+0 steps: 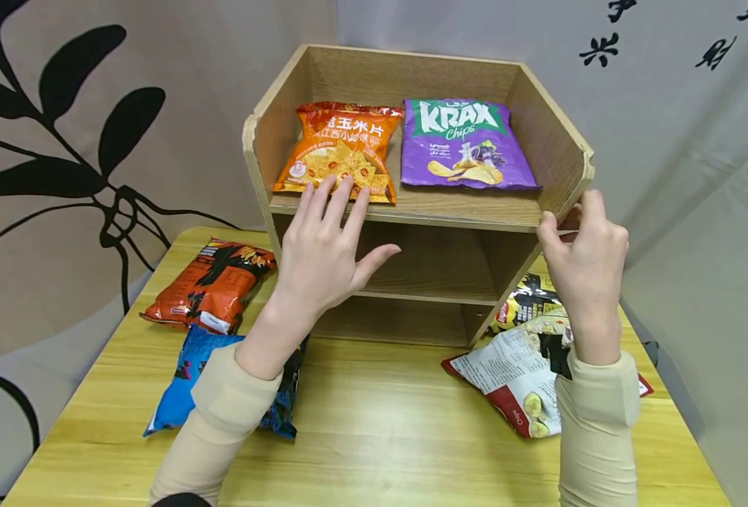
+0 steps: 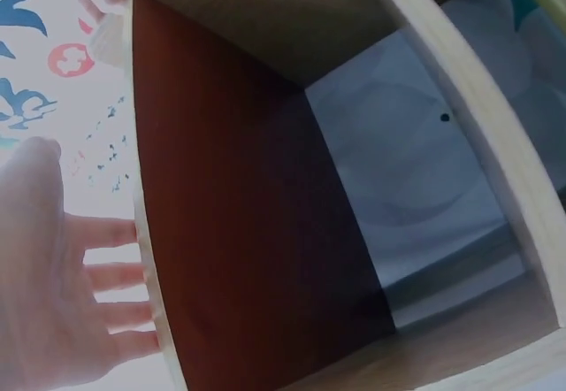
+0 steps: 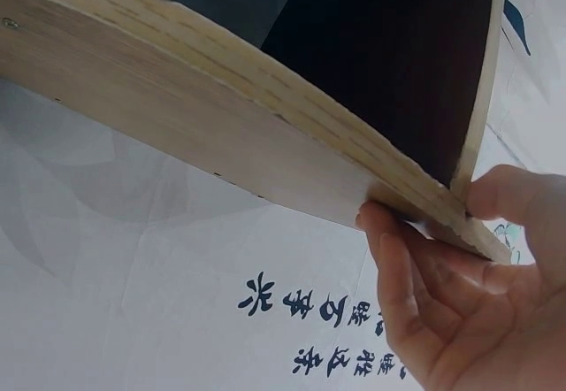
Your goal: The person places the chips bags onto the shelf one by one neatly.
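Observation:
A wooden shelf point(image 1: 412, 70) stands on the table, its top tier bearing an orange bag of corn chips point(image 1: 342, 134) and a purple bag of Krax chips point(image 1: 465, 141). My left hand point(image 1: 317, 253) lays its straight fingers on the lower part of the orange bag. In the left wrist view, the same hand point(image 2: 53, 285) shows at the front edge of a shelf board point(image 2: 256, 179). On the other side, my right hand point(image 1: 588, 274) grips the front edge of the right side panel, thumb inside and fingers outside, as the right wrist view shows the panel point(image 3: 212, 126).
Left of the shelf lie a red-orange chip bag point(image 1: 218, 282) and a blue bag point(image 1: 190, 366), partly under my left forearm. On the right are a white and dark red bag point(image 1: 507, 380) and a black and yellow bag point(image 1: 529, 303). A patterned cloth point(image 1: 684, 246) hangs behind.

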The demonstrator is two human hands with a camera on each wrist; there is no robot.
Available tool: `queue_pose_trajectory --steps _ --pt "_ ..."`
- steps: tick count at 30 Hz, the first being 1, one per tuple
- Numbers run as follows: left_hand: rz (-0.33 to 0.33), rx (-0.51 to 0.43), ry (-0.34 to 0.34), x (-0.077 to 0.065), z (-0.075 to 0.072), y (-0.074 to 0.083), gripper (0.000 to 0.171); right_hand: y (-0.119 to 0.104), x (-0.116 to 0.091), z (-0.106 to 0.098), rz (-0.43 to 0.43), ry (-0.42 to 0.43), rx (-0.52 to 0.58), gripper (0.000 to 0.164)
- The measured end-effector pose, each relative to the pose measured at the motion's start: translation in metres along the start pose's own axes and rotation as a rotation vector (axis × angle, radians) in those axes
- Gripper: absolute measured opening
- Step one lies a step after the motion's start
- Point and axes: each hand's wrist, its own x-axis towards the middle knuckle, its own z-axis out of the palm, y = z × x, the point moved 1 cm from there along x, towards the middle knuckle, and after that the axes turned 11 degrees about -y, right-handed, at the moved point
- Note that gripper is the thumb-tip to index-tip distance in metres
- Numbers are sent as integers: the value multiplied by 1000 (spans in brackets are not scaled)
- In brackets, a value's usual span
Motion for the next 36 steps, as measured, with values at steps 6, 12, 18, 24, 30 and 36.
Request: queue_pose_trajectory --steps 6,12,18,24,30,36 --pt "-51 -51 -128 10 -3 -3 103 0 0 0 -1 0 1 27" --pt "-73 -32 -124 14 -2 -2 102 0 -1 1 -2 -4 5 27" --pt "-41 7 78 13 -1 1 87 0 0 0 -10 4 5 27" --pt "-85 -9 -35 16 1 0 97 0 0 -1 -12 8 0 26" --pt "-131 -19 -199 20 4 -3 107 0 0 -1 -14 7 2 26" --pt "-17 -102 -85 13 7 -10 77 -1 0 -1 -7 1 8 27"
